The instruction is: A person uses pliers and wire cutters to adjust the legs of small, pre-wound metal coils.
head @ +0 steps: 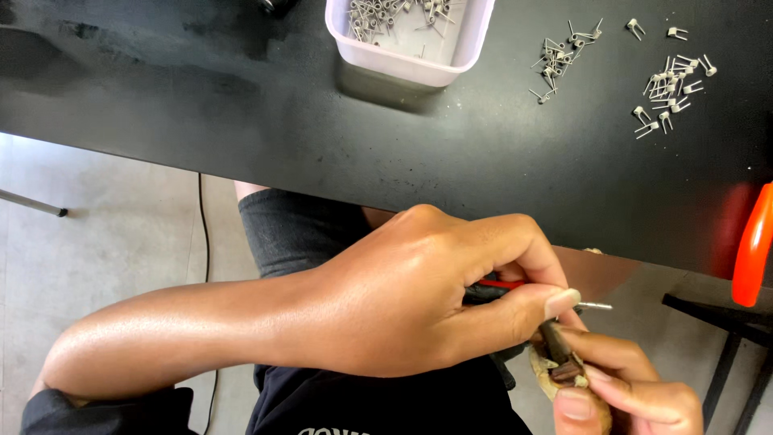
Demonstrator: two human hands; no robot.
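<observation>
My left hand [419, 298] reaches across my lap below the edge of the black table [241, 121]. It is closed around a tool with a red and black handle [501, 285], and its thumb presses on a thin metal pin [596, 305] that sticks out to the right. My right hand [636, 399], at the bottom right, pinches a dark brown tool tip [564, 364] just under the left thumb. The two hands touch there. What sits between the fingers is mostly hidden.
A white plastic tub [403, 60] with several small metal coil pieces stands at the table's far edge. Two loose heaps of the same pieces [555, 56] [670, 89] lie to its right. An orange-red handle [753, 250] shows at the right edge. Grey floor and a cable lie below.
</observation>
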